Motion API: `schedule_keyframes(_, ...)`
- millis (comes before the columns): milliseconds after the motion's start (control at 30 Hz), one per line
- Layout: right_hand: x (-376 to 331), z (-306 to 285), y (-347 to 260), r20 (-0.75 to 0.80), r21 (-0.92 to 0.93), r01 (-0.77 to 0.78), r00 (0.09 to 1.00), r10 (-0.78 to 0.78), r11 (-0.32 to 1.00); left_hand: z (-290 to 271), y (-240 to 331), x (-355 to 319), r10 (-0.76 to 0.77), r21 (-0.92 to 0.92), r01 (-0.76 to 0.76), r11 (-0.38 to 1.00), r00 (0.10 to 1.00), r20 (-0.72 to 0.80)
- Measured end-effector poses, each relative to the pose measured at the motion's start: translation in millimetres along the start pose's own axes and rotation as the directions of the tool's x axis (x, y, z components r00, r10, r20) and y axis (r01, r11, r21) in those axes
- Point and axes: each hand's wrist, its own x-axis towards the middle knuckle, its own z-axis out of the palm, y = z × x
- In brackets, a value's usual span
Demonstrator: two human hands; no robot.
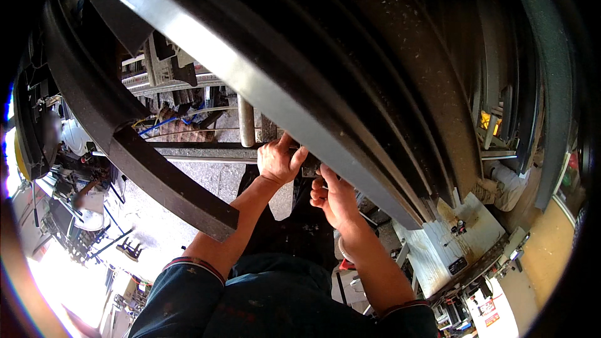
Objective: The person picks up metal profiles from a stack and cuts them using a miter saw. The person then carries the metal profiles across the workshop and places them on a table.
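A long metal beam [275,94] with a shiny grey face slants across in front of me, from upper left to lower right. At its lower edge, my left hand [277,161] is closed, the thumb bent toward a small dark part between my hands. Some of its fingertips disappear behind the beam. My right hand [338,197] sits just right of it, fingers curled in and thumb raised against the beam's underside. Whatever either hand grips is hidden or too dark to make out. A dark curved metal profile [169,175] passes above my left forearm.
Several dark ribbed profiles [400,87] fill the upper right. A stained white metal plate [432,256] lies at lower right. Behind my left hand stand a vertical metal post [246,122] and a horizontal rail [206,152]. Machinery and a white stool [92,220] stand at left.
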Motion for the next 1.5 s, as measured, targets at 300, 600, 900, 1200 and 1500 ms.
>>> schedule_keyframes(300, -19, 1, -38, 0.522, -0.853, 0.451, 0.74, -0.425, -0.262, 4, -6, -1, 0.025, 0.003, -0.025, 1.0, 1.0, -0.018)
schedule_keyframes(600, 5, -1, -8, 0.199, -0.95, 0.27, 0.911, -0.361, 0.157, -2, -6, -2, -0.006, 0.013, 0.006, 1.0, 1.0, -0.005)
schedule_keyframes(900, -21, 37, -67, 0.546, -0.807, 0.426, 0.802, -0.241, -0.409, -4, -9, -7, -0.074, 0.156, 0.06, 0.986, 0.993, 0.091)
schedule_keyframes(1200, 16, 11, -59, 0.444, -0.848, 0.47, 0.882, -0.157, 0.246, -24, 19, -6, -0.162, 0.127, 0.14, 0.982, 0.969, 0.186)
schedule_keyframes(1500, 26, 3, -46, 0.315, -0.764, 0.256, 0.949, -0.004, 0.592, -149, 0, -169, -0.19, -0.082, 0.191, 0.978, 0.982, 0.017)
